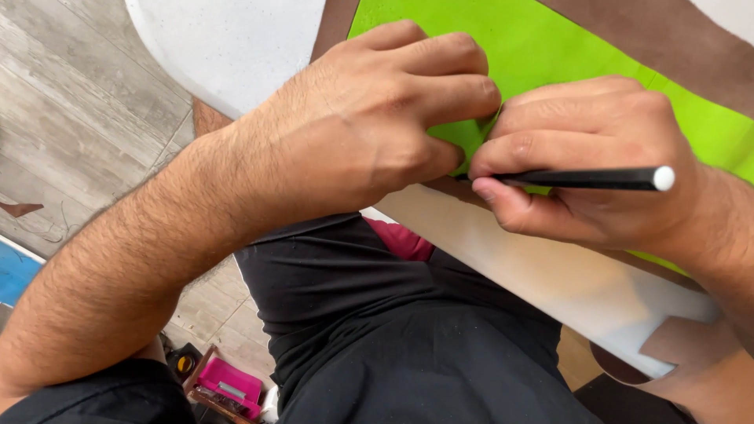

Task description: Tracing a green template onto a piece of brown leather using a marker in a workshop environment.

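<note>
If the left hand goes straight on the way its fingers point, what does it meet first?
The left hand points to the picture's right, across the green sheet. It would first meet the right hand, whose fingers already seem to touch it; depth is unclear.
</note>
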